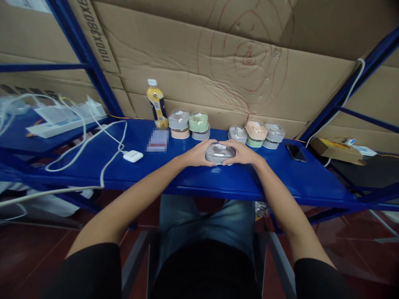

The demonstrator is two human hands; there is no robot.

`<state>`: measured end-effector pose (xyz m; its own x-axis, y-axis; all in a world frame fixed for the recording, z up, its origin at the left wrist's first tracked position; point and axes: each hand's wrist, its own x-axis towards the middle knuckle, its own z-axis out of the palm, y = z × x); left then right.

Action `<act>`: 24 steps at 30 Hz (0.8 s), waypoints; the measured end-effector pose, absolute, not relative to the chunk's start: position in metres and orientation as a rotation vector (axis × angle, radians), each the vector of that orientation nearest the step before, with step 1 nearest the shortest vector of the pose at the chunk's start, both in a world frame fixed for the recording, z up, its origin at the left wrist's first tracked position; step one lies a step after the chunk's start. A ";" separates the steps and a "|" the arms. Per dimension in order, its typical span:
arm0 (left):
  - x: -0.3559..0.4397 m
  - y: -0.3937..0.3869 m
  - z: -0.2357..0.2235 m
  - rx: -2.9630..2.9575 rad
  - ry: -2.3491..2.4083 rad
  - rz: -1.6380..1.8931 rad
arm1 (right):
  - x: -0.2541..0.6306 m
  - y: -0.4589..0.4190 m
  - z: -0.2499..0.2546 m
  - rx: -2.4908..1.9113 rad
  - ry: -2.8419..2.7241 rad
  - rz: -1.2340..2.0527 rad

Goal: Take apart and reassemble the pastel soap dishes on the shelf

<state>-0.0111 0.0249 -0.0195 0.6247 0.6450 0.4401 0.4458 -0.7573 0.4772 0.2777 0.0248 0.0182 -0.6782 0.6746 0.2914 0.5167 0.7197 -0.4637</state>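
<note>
A small grey box with a clear lid (220, 154) is at the middle of the blue table, near its front edge. My left hand (199, 153) wraps its left side and my right hand (242, 153) wraps its right side, with the fingers of both curved round it. Behind to the left, a green lidded box (198, 122) and a grey lidded box (178, 120) sit on top of others in two stacks. Behind to the right are a peach lidded box (256, 130) on a green one, a grey stack (274, 133) and another grey box (237, 134).
The blue table (199, 180) backs onto a cardboard wall (174, 54). A yellow bottle (157, 104), a blurred-out packet (158, 140) and a white earphone case (133, 156) stand left, beside white cables and a power strip (68, 118). A phone (296, 152) lies right.
</note>
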 end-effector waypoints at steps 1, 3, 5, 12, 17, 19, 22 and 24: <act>-0.012 0.025 -0.020 2.538 0.878 0.859 | 0.281 0.022 0.020 -0.922 -2.491 0.476; -0.015 0.028 -0.020 2.550 0.909 0.863 | 0.287 0.016 0.023 -0.977 -2.530 0.459; -0.017 0.031 -0.022 2.530 0.987 0.896 | 0.291 0.009 0.027 -1.088 -2.560 0.394; -0.015 0.032 -0.022 2.476 1.179 0.989 | 0.253 0.005 0.033 -1.665 -2.468 -0.059; -0.015 0.039 0.010 2.483 1.549 1.254 | 0.223 0.029 0.042 -1.790 -2.449 -0.184; -0.012 0.053 0.028 2.419 1.764 1.295 | 0.217 0.039 0.044 -1.810 -2.424 -0.206; 0.000 0.080 0.048 2.285 2.049 1.148 | 0.211 0.047 0.042 -1.840 -2.342 -0.209; 0.011 0.098 0.055 2.193 2.194 0.998 | 0.209 0.046 0.036 -1.833 -2.264 -0.183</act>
